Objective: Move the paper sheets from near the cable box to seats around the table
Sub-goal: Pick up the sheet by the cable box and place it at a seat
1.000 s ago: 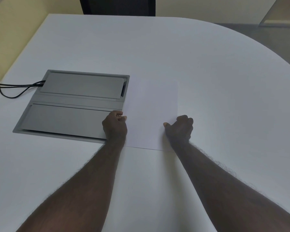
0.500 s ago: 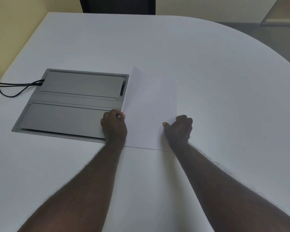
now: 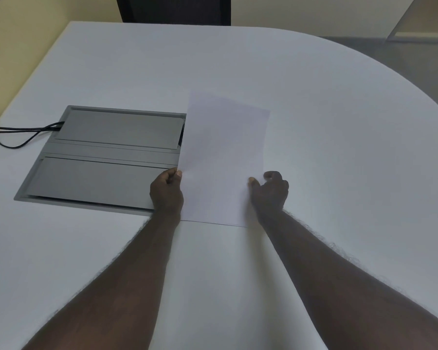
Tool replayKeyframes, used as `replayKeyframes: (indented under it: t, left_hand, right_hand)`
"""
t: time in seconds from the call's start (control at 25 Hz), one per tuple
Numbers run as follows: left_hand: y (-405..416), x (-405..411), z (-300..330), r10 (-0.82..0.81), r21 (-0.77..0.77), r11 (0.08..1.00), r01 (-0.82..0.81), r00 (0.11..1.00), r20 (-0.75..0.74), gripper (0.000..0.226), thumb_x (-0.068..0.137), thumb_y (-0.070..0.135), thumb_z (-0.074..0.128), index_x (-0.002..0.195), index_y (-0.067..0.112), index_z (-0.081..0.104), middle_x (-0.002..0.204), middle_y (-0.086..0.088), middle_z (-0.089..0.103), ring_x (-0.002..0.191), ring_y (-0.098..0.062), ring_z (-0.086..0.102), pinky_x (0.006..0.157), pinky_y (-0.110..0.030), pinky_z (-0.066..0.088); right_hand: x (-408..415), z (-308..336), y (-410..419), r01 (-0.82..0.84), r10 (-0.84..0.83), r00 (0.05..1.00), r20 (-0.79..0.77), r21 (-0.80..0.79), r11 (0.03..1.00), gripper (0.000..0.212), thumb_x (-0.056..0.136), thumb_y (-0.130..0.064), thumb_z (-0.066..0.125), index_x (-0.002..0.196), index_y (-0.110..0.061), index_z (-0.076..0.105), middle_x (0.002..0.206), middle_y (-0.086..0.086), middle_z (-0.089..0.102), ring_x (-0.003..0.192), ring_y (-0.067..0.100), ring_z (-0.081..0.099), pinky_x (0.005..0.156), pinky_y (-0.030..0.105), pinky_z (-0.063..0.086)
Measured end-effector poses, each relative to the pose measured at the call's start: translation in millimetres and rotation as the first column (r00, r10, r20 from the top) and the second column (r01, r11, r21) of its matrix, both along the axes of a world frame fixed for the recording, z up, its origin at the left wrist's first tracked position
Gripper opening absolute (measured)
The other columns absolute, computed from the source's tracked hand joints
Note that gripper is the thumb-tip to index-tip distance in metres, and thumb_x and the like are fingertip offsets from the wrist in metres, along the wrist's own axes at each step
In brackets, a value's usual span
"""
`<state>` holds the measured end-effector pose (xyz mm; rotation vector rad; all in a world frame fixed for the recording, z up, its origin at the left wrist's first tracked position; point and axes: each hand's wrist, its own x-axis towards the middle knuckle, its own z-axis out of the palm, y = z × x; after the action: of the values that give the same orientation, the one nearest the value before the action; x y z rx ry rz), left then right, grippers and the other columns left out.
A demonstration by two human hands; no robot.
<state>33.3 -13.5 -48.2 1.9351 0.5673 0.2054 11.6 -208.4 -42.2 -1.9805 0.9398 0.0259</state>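
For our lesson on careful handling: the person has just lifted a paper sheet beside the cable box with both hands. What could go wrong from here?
1. The paper sheet is pinched only at its side edges by the left hand and right hand; it may buckle or crease.
2. Its left edge overlaps the cable box and could snag there.
3. Another sheet seems to lie beneath; it might drag along.

Two bare forearms, extended forward, roughly parallel. Left hand (image 3: 166, 192): fingers curled, thumb on top, pinching the left edge of the paper sheet (image 3: 224, 157). Right hand (image 3: 269, 193): fingers curled, thumb laid on the sheet's right edge, apparently pinching it.
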Motion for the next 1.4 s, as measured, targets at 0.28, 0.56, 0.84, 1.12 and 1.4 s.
replayKeyframes:
  t: [0.28, 0.56, 0.84, 1.12, 1.4]
  left_hand:
    - [8.0, -7.1, 8.3, 0.022, -0.145, 0.989, -0.018, 0.999, 0.024, 0.023, 0.093, 0.016, 0.06, 0.11, 0.002, 0.068, 0.094, -0.001, 0.066, 0.086, -0.013, 0.059, 0.079, -0.021, 0.045]
    - [13.2, -28.2, 41.3, -0.009, -0.133, 0.991, 0.018, 0.998, 0.067, 0.018, 0.094, 0.018, 0.058, 0.097, 0.005, 0.069, 0.074, 0.003, 0.059, 0.069, -0.01, 0.05, 0.069, -0.024, 0.043]
    - [19.8, -71.9, 102.6, -0.223, -0.227, 0.941, 0.251, 0.964, 0.143, 0.016, 0.094, 0.017, 0.06, 0.1, 0.007, 0.071, 0.087, -0.002, 0.069, 0.078, -0.014, 0.059, 0.075, -0.032, 0.049]
    - [50.0, -94.2, 115.3, -0.186, -0.303, 0.929, 0.214, 0.975, 0.118, 0.02, 0.095, 0.017, 0.059, 0.107, 0.003, 0.068, 0.095, -0.006, 0.069, 0.086, -0.017, 0.06, 0.084, -0.036, 0.05]
    - [57.6, -115.8, 111.9, -0.071, -0.085, 0.993, 0.082, 0.99, 0.123, 0.016, 0.093, 0.019, 0.062, 0.103, 0.01, 0.069, 0.085, 0.001, 0.066, 0.08, -0.015, 0.058, 0.072, -0.024, 0.043]
  right_hand:
    - [-1.9, 6.5, -14.9, 0.086, -0.096, 0.993, 0.069, 0.133, 0.987, 0.014, 0.092, -0.023, 0.06, 0.087, -0.012, 0.066, 0.1, 0.01, 0.066, 0.093, 0.03, 0.063, 0.08, 0.034, 0.05]
    - [-26.8, 33.5, -22.7, 0.044, -0.056, 0.987, 0.15, 0.08, 0.996, 0.017, 0.096, -0.022, 0.056, 0.094, -0.008, 0.065, 0.088, 0.003, 0.062, 0.084, 0.024, 0.056, 0.078, 0.034, 0.047]
    - [-58.5, 51.3, 3.8, -0.185, 0.174, 0.982, 0.071, 0.2, 0.962, 0.023, 0.098, -0.04, 0.048, 0.081, -0.025, 0.053, 0.09, 0.0, 0.049, 0.087, 0.02, 0.045, 0.068, 0.028, 0.038]
    - [-75.1, 69.8, 16.1, -0.246, 0.179, 0.963, 0.201, 0.389, 0.888, 0.045, 0.095, -0.036, 0.058, 0.063, -0.017, 0.033, 0.076, 0.008, 0.038, 0.071, 0.019, 0.038, 0.068, 0.031, 0.03]
    - [-104.9, 100.7, 5.9, -0.31, 0.218, 0.928, 0.303, 0.297, 0.903, 0.035, 0.091, -0.023, 0.06, 0.065, -0.011, 0.04, 0.069, 0.005, 0.032, 0.066, 0.019, 0.027, 0.06, 0.03, 0.021]
